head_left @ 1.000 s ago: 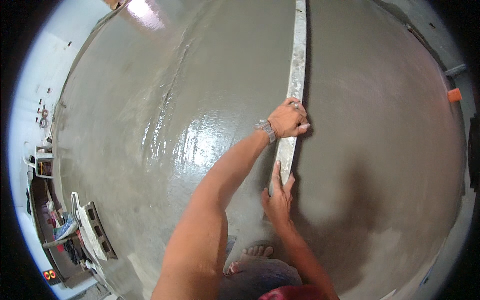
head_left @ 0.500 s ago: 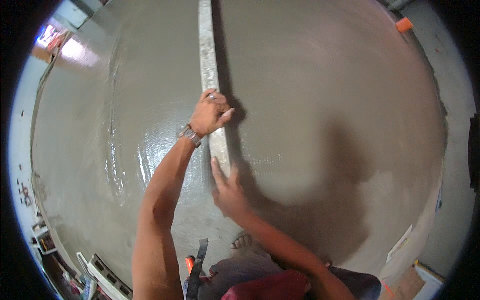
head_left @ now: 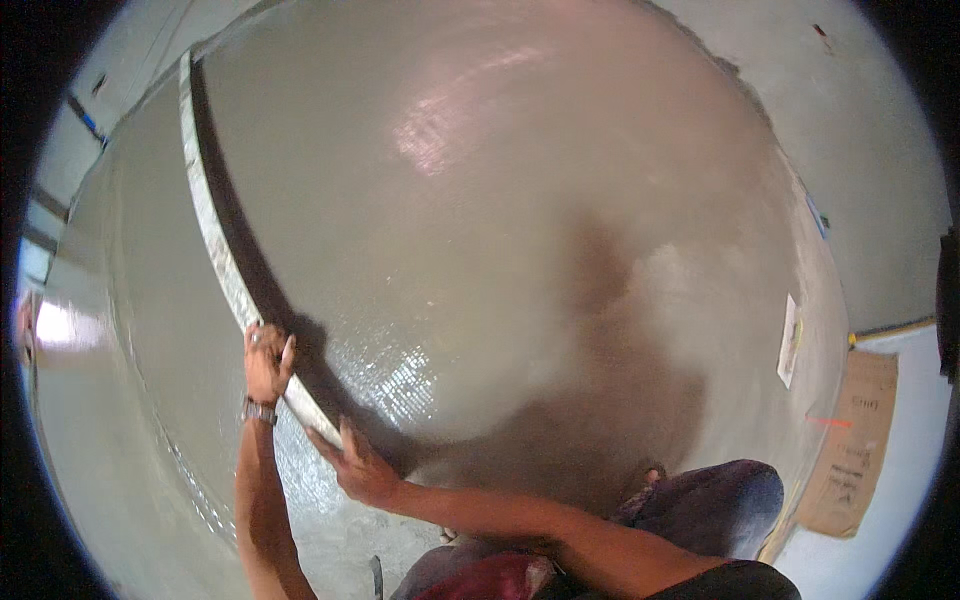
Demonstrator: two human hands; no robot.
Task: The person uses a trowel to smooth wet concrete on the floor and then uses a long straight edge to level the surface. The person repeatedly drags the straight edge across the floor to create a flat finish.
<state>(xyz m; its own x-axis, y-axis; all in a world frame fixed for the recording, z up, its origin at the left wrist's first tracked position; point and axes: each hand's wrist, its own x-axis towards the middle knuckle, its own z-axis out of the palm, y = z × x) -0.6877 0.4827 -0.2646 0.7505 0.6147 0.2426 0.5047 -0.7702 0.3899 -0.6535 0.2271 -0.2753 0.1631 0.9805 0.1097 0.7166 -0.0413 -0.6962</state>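
Note:
A long, pale screed bar (head_left: 215,235), smeared with cement, lies across a smooth, wet-looking cement surface (head_left: 500,290). From its far end at the upper left it runs toward me and slants to the right. My left hand (head_left: 266,365), with a ring and a metal wristwatch, is closed over the bar partway along the near half. Lower down, my right hand (head_left: 362,472) grips the near end, fingers along its sides. The bar's underside is hidden.
At the right edge lie a flat piece of cardboard (head_left: 858,450) and a narrow white strip (head_left: 790,342). A small blue item (head_left: 819,218) rests farther up that edge. My bent leg (head_left: 725,505) is at the lower right, with wet patches shining beside the bar.
The view has turned to the right. The bar, upright in the picture before, now slants at the left, with both hands still on it. More of the cardboard shows.

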